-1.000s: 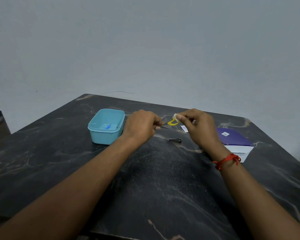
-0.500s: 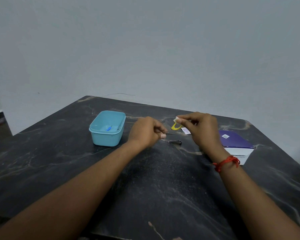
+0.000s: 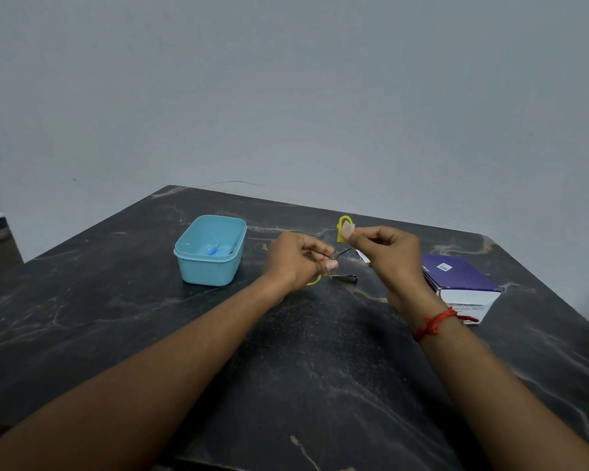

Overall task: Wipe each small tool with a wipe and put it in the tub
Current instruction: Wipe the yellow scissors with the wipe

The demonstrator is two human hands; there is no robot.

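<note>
Small yellow-handled metal scissors [image 3: 339, 232], held just right of the light-blue plastic tub [image 3: 211, 273] above the black marble desk [image 3: 320, 351]: left hand [image 3: 296, 260] grips them steady, right hand [image 3: 385, 253] pinches a white wipe [image 3: 348, 228] on one loop, apparently mid-wipe.

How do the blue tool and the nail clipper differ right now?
The blue tool lies inside the teal tub; the nail clipper lies on the dark table, outside it. The blue tool is bright blue; the nail clipper is dark metal. Both are small, and neither is held.
</note>
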